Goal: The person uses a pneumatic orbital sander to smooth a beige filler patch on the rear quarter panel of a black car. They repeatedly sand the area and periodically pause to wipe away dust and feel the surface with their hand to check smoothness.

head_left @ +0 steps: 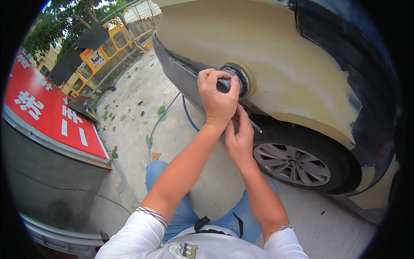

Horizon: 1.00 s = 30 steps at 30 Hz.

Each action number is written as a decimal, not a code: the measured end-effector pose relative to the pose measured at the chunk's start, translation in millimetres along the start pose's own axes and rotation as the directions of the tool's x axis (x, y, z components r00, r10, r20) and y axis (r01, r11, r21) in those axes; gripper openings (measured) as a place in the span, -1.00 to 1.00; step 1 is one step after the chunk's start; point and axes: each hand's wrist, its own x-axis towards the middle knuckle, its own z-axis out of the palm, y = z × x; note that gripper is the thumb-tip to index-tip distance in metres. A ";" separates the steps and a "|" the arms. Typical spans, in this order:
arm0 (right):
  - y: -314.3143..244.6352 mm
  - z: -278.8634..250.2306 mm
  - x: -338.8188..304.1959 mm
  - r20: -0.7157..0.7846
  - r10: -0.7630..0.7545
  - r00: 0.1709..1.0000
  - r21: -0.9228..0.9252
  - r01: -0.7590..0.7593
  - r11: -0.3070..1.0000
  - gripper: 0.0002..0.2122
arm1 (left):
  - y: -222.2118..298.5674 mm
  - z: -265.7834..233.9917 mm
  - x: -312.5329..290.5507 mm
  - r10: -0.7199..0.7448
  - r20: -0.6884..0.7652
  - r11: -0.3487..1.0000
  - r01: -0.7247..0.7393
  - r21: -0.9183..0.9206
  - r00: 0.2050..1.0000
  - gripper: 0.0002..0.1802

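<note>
A round disc sander (242,80) presses its pad against the tan, sanded rear body panel (297,64) of a car, just above the rear wheel. My left hand (217,97) is wrapped over the sander's dark top, thumb and fingers curled around it. Below it, partly behind the left wrist, my right hand (239,140) closes around the tool's lower handle end, most of which is hidden. Close by that hand runs a blue hose (189,118). A small dark piece with a pale tip (256,126) sticks out beside the right fingers.
The rear wheel (293,164) stands right of my hands, with the dark bumper edge (189,88) to their left. A grey hose (157,123) crosses the leaf-strewn concrete. At left are a red sign panel (47,103) and yellow barriers (99,56).
</note>
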 end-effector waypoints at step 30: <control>-3.1 -10.8 16.2 -0.032 -0.129 0.991 -0.218 0.119 0.969 -0.62 | -53.2 -36.3 -18.2 -0.111 0.715 0.564 0.636 -0.526 0.690 -0.04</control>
